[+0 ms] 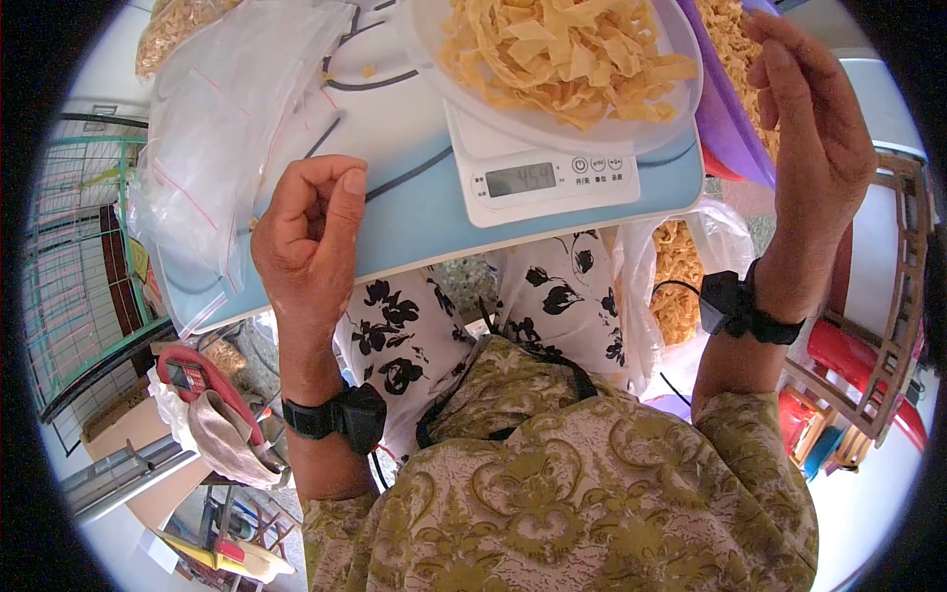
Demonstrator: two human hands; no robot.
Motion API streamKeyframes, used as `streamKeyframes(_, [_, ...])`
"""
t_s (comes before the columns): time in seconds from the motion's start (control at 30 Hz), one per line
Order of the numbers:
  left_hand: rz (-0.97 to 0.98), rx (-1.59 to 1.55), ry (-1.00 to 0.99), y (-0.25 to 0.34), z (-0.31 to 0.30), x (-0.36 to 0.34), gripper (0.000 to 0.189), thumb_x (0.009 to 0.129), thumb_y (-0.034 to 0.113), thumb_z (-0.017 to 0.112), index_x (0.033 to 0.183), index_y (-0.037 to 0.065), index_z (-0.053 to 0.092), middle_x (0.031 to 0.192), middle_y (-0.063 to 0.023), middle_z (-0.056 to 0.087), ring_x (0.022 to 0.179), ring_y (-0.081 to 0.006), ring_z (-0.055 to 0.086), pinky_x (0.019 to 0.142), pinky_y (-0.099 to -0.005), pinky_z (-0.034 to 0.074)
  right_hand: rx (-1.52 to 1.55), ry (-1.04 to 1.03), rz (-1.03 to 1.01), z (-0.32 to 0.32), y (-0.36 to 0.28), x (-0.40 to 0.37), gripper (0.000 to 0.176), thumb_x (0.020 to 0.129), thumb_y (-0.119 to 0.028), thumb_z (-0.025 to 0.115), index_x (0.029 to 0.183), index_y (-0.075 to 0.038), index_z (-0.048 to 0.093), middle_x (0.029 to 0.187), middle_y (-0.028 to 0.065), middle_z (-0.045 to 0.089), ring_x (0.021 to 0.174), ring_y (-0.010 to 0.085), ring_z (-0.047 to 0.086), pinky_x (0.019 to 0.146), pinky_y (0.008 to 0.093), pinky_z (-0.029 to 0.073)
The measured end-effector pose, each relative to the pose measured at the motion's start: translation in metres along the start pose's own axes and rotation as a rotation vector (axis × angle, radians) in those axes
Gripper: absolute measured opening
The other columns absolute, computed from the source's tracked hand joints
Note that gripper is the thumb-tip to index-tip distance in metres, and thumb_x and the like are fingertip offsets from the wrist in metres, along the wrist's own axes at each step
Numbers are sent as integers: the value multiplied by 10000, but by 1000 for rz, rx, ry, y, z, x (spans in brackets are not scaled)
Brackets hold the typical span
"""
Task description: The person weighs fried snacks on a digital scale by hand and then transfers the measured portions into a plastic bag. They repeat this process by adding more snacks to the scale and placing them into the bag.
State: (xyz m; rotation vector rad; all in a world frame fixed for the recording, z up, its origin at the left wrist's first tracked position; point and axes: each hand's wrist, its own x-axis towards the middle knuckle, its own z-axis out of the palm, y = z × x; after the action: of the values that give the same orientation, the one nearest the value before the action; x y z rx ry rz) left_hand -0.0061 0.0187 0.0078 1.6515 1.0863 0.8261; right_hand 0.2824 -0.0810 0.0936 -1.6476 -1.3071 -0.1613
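My left hand (314, 237) is over the table's front edge, fingers curled in and thumb against them, with nothing visible in it. On the right, my right hand (817, 128) is raised beside a purple basin (735, 89) of yellow strips, its fingers bent but apart and nothing seen between them. A white digital scale (547, 205) stands at the table edge; its display (520, 180) seems to read 454. On it rests a translucent bowl (641, 133) heaped with flat yellow strips (572, 59). Clear plastic bags (212, 148) lie to the left.
The table (409, 222) has a pale blue front. A filled bag (178, 35) sits at its back left. Below it on the right hangs an open bag of yellow pieces (678, 286). A green wire rack (84, 247) stands left, a wooden frame (893, 306) right.
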Motion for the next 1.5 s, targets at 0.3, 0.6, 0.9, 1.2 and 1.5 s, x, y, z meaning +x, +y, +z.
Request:
streamKeyframes(0.3, [27,1,19,-3,1,0,104,934,113,597,1003,41,626,771,69,536,652,-6,407,561,-158,301,29,-25,141,-23,22,-15,216,942,-95,591,1122,12,647,991,80,688,706,49,549,579,170,408])
streamKeyframes(0.6, [34,44,28,1,2,0,104,934,110,592,1003,41,628,768,64,536,649,-6,410,557,-156,292,49,-127,468,-67,26,-57,116,906,-110,638,953,-17,689,811,8,651,657,33,531,543,170,380])
streamKeyframes(0.9, [18,123,30,1,1,0,114,939,132,590,994,40,630,784,57,552,670,-8,423,576,-158,327,60,-928,843,-95,46,-116,166,886,-164,647,927,-4,669,756,38,631,673,107,596,616,270,487])
streamKeyframes(1.2, [33,60,17,1,0,0,115,939,119,589,999,30,629,788,50,551,687,-16,442,605,-162,357,-357,-867,314,-56,105,-202,609,760,-51,651,1335,-85,453,1315,190,489,1250,347,452,1056,432,373])
streamKeyframes(1.5, [18,82,26,1,1,1,122,941,131,592,1005,34,628,759,55,530,671,-22,436,586,-165,344,-238,-1068,691,-23,98,-226,546,801,-141,651,1301,-14,474,1233,240,562,1130,399,546,921,439,460])
